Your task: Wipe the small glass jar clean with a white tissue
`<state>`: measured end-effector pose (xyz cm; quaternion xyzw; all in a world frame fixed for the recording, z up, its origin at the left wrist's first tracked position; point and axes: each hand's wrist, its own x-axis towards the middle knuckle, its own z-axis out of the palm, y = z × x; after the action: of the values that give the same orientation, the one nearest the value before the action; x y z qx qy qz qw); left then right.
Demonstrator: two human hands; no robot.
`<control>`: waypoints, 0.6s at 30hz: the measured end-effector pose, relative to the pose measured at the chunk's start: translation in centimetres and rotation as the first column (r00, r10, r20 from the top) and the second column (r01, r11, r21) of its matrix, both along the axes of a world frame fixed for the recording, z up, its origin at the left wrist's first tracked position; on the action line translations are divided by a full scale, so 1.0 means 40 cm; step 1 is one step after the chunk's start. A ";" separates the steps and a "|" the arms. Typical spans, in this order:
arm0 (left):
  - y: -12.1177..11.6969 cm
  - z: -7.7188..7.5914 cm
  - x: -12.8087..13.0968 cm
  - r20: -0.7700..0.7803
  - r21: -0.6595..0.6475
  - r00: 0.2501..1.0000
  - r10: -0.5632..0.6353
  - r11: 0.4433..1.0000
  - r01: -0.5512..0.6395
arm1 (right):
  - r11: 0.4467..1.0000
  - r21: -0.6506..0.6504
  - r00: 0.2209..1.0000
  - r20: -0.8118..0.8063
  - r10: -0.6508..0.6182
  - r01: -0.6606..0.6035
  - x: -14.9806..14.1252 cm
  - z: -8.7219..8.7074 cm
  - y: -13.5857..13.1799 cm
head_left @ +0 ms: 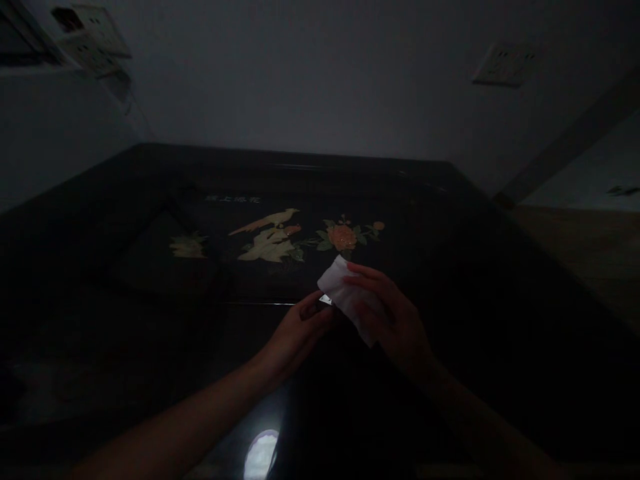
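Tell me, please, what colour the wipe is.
The wipe looks white, as the head view shows.

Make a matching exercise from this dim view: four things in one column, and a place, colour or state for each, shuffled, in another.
Things
1. Cloth or tissue
2. Large flower
3. Bird
4. Line of characters

Descriptions
A. Long-tailed, just above a pale, rock-like shape
B. White, held in the fingers of the right hand
C. Farthest left of the four, near the back of the dark surface
D. Orange-pink, with green leaves beside it

Pairs: 1-B, 2-D, 3-A, 4-C
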<state>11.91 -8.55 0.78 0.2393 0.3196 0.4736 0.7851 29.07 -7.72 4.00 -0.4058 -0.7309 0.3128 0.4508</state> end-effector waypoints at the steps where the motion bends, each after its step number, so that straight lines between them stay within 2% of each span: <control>1: -0.001 0.000 0.001 -0.013 0.004 1.000 0.002 1.000 -0.002 | 0.999 0.041 1.000 0.026 -0.009 0.008 0.000 0.000 0.001; 5: -0.002 0.002 0.004 -0.089 0.004 0.996 0.017 1.000 -0.017 | 0.992 0.126 0.993 0.122 -0.009 -0.007 -0.001 -0.005 0.003; 9: -0.003 -0.002 0.004 -0.137 0.000 0.990 -0.020 1.000 0.020 | 0.989 0.132 0.980 0.194 0.039 -0.066 -0.006 -0.017 -0.003; 12: -0.005 -0.002 0.002 -0.187 0.011 0.981 -0.040 0.999 0.043 | 0.990 0.118 0.984 0.171 0.057 -0.078 -0.010 -0.024 -0.008; 15: -0.008 0.003 0.002 -0.220 0.011 0.975 -0.035 0.999 0.038 | 0.999 0.018 0.998 0.047 0.031 -0.032 -0.012 -0.022 -0.006; 18: -0.010 0.008 0.002 -0.207 -0.029 0.978 -0.027 0.999 0.021 | 0.974 -0.225 0.993 -0.116 -0.031 0.004 -0.015 -0.019 0.002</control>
<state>12.00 -8.94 1.09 0.2805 0.4030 0.4322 0.7564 28.49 -7.64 3.23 -0.4414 -0.6590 0.4130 0.4475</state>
